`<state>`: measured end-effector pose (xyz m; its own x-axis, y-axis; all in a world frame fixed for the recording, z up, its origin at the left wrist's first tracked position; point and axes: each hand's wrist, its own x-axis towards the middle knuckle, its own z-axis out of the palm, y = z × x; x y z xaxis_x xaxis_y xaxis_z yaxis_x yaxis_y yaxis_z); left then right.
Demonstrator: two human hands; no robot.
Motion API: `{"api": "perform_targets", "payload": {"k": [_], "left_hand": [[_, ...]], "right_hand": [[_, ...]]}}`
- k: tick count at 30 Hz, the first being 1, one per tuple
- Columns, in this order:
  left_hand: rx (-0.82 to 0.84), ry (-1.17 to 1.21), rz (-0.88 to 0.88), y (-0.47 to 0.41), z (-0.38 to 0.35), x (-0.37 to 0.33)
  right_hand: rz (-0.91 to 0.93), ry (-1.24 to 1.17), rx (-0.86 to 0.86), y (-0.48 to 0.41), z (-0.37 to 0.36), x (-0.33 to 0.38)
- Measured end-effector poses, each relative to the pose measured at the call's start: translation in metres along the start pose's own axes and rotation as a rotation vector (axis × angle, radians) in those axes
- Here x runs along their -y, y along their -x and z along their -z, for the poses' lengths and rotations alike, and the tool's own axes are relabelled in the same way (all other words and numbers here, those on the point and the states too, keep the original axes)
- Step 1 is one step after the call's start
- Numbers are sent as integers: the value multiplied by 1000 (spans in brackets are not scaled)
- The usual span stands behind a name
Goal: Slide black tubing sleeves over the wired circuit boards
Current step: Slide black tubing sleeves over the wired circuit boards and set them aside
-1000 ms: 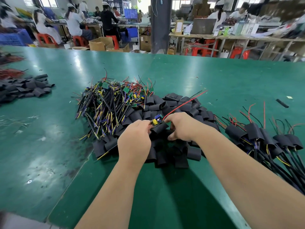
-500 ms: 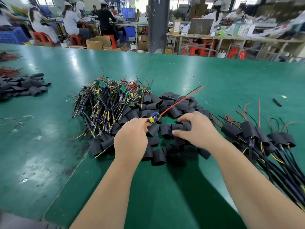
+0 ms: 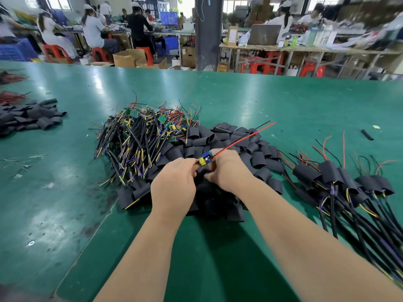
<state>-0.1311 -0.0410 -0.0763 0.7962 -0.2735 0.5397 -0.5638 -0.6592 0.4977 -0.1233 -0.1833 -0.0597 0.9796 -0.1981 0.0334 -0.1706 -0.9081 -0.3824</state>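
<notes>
Circuit board: one, two leads, red and black, pinched by fingers of left hand. Right hand: fingers curled round one black sleeve. Loose sleeves: one heap, too many to count.

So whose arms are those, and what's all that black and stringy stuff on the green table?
Those arms belong to a person, not a machine. The one picture comes from a camera worn on their head, looking forward and down, so you see what they see. The left hand pinches a small circuit board with a red wire and a black wire sticking out. The right hand curls close beside it; what it pinches is hidden. On the green table lie a heap of bare wired boards, a pile of short black sleeves under the hands, and, on the right, boards already wearing sleeves. Another sleeve pile sits far left. Other people work at tables behind.
</notes>
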Motion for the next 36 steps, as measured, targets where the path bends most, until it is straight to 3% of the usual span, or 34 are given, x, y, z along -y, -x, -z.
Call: {"api": "perform_targets", "payload": {"k": [3, 5, 11, 14, 18, 23, 27, 29, 32, 36], "left_hand": [[5, 6, -3, 0, 1, 0], [-5, 32, -8, 1, 3, -1], [-11, 50, 5, 2, 3, -2], [-11, 45, -7, 2, 1, -2], [-21, 88, -28, 3, 0, -3], [-26, 112, -83, 6, 1, -5], [-13, 106, -100, 6, 0, -3], [-12, 105, -109, 6, 0, -1], [-7, 92, -111, 5, -1, 0], [4, 106, -142, 6, -1, 1]], "right_hand": [[305, -77, -80, 24, -5, -5], [314, -151, -139, 32, -7, -9], [-184, -505, -531, 49, 11, -33], [-307, -629, -356, 63, 26, -53], [-304, -644, -114, 82, 20, -64], [-127, -507, -286, 91, 3, -54], [-29, -368, -151, 92, -4, -49], [-35, -397, -165, 91, -8, -51], [-108, -801, -311, 91, -4, -52], [-125, -1766, -396, 91, 27, -61]]}}
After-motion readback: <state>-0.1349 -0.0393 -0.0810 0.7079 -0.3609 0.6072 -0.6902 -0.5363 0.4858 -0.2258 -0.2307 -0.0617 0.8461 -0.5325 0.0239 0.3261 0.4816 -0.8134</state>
